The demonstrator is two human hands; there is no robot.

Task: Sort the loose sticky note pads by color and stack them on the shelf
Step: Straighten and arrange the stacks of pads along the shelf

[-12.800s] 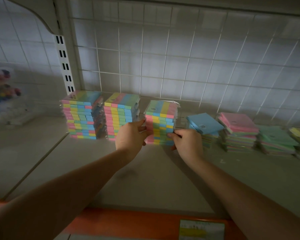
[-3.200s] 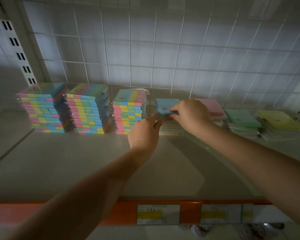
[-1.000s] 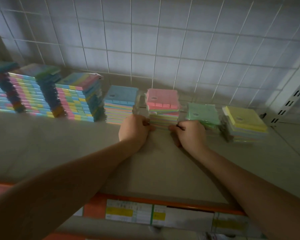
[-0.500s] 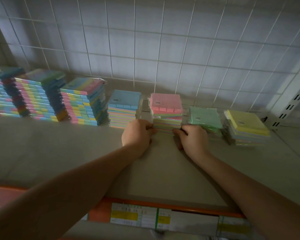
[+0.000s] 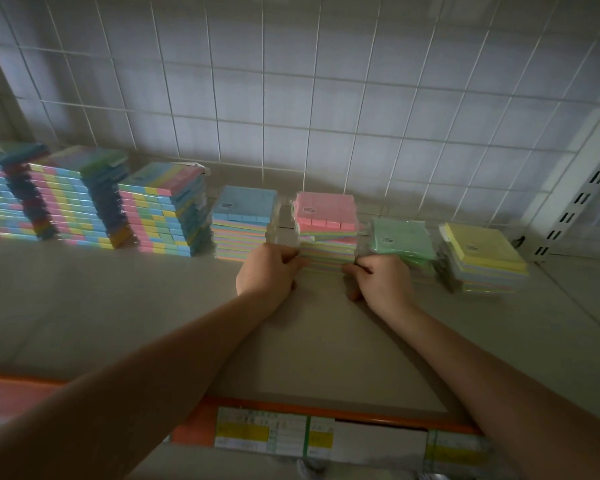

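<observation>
The pink-topped stack (image 5: 326, 233) sits near the back edge of the shelf (image 5: 118, 306), right between both hands. The left hand (image 5: 267, 271) pinches its left side and the right hand (image 5: 381, 282) pinches its right side, each just as near.

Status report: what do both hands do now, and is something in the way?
Left hand and right hand grip the pink-topped stack at its lower sides. Stack sits on the shelf. Blue-topped stack and green-topped stack close beside.
</observation>
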